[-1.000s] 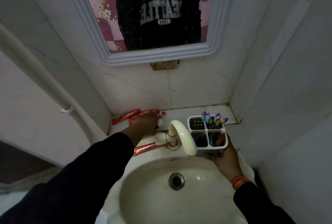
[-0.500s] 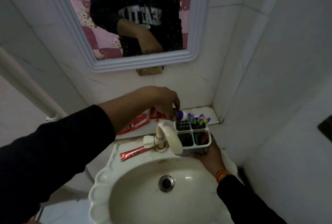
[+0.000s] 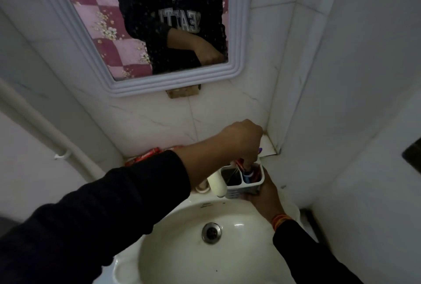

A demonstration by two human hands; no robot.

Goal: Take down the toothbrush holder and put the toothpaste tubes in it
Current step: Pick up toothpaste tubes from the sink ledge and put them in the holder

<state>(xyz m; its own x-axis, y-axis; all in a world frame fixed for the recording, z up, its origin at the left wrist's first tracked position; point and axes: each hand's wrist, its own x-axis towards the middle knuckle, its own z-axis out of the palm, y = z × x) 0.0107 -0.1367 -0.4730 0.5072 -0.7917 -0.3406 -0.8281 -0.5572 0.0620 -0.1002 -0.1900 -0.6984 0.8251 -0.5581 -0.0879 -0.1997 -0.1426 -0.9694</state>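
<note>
a white sink (image 3: 182, 261) with a metal drain (image 3: 211, 232), a cream tap (image 3: 217, 184), a framed mirror (image 3: 95, 40) above.

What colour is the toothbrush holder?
White toothbrush holder, dark inside its compartments; head view shows it.

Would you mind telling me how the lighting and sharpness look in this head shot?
Head view: dim and grainy overall; a small glare spot on the basin; wide-angle lens bends the mirror frame and walls; the left hand is softly blurred, shading the holder that the right hand steadies.
</note>
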